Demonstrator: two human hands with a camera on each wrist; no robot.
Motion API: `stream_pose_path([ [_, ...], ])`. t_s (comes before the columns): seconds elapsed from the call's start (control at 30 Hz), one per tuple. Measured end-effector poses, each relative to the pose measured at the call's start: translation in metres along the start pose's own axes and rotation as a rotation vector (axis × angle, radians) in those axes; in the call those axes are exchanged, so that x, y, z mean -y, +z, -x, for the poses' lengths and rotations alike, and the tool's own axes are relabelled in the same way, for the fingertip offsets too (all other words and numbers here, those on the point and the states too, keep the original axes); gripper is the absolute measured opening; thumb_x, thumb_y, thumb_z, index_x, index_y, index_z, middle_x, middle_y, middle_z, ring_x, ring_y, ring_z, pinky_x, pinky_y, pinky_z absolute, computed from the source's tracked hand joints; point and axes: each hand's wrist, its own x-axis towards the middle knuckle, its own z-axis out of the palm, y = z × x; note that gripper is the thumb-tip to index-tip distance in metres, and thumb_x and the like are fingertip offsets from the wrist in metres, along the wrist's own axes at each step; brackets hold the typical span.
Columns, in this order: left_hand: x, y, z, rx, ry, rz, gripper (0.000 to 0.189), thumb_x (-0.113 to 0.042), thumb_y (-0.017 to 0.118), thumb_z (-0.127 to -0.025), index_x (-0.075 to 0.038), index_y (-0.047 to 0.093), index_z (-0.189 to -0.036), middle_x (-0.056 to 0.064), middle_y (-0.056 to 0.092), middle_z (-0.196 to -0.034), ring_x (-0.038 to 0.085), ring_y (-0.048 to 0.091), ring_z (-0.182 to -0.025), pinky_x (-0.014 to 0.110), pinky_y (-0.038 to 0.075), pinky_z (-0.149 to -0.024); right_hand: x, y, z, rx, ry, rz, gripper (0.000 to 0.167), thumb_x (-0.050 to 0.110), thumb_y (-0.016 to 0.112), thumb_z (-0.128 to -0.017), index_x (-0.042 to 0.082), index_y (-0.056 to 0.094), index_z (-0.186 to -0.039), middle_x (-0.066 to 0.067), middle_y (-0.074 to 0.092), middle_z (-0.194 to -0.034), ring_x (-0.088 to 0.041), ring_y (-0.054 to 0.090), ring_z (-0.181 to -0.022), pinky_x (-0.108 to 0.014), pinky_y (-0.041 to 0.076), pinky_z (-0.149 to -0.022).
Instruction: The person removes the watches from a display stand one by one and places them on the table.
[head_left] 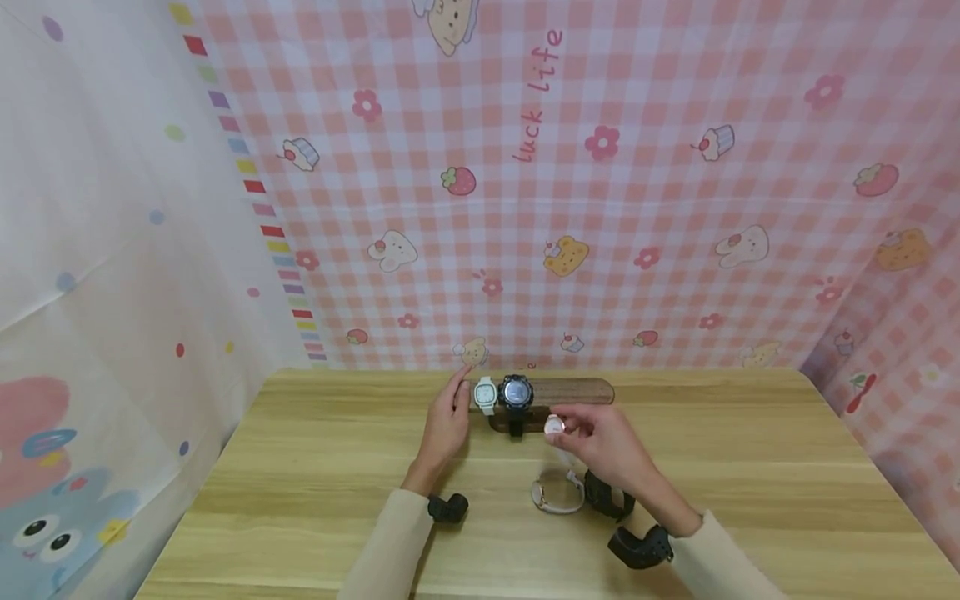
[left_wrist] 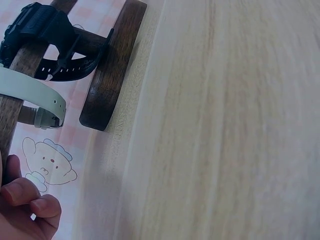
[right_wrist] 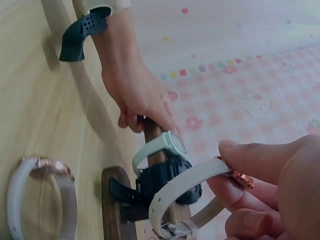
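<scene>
A dark wooden watch stand [head_left: 576, 391] stands at the back of the table, with a horizontal bar above its base [left_wrist: 107, 85]. My left hand [head_left: 446, 425] grips the bar's left end, fingers curled round it. Next to that hand, a pale mint watch [head_left: 486, 394] is looped on the bar, and a chunky black watch [head_left: 517, 392] hangs right beside it. Between thumb and fingers, my right hand [head_left: 609, 442] pinches a white-strapped watch [right_wrist: 182, 182] by its rose-gold case. Its strap is buckled into a loop, and it is in front of the bar, right of the black watch.
Another white-strapped watch [head_left: 537, 493] lies on the wooden table [head_left: 315, 500], below my right hand. A black watch [head_left: 606, 497] lies beside it, partly under the right forearm. Pink checked cloth [head_left: 510, 217] hangs directly behind the table. Black straps circle both wrists.
</scene>
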Motion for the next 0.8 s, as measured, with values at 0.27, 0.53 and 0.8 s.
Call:
stream_pose_path([
  [0.27, 0.001, 0.000, 0.000, 0.008, -0.017, 0.000, 0.041, -0.025, 0.040, -0.108, -0.012, 0.050, -0.146, 0.000, 0.044, -0.073, 0.013, 0.044, -0.064, 0.032, 0.042, -0.063, 0.007, 0.015, 0.000, 0.017, 0.020, -0.035, 0.033, 0.016, 0.081, -0.082, 0.002, 0.074, -0.112, 0.005, 0.067, -0.074, -0.008, 0.048, -0.058, -0.023, 0.039, -0.051],
  [0.53, 0.000, 0.000, 0.000, -0.002, 0.000, -0.005, 0.040, -0.023, 0.041, -0.108, -0.011, 0.051, -0.145, -0.001, 0.043, -0.070, 0.012, 0.042, -0.061, 0.030, 0.040, -0.060, 0.014, 0.030, 0.003, 0.051, 0.034, -0.060, 0.034, 0.014, 0.082, -0.081, 0.000, 0.073, -0.110, 0.005, 0.067, -0.073, -0.006, 0.047, -0.055, -0.021, 0.037, -0.048],
  [0.8, 0.000, 0.000, 0.000, -0.005, 0.001, -0.001, 0.040, -0.025, 0.040, -0.108, -0.012, 0.051, -0.145, 0.000, 0.045, -0.073, 0.012, 0.044, -0.064, 0.031, 0.042, -0.065, 0.017, 0.048, 0.005, 0.071, 0.006, -0.059, 0.030, 0.013, 0.082, -0.081, 0.002, 0.075, -0.107, 0.005, 0.069, -0.072, -0.003, 0.048, -0.055, -0.020, 0.038, -0.050],
])
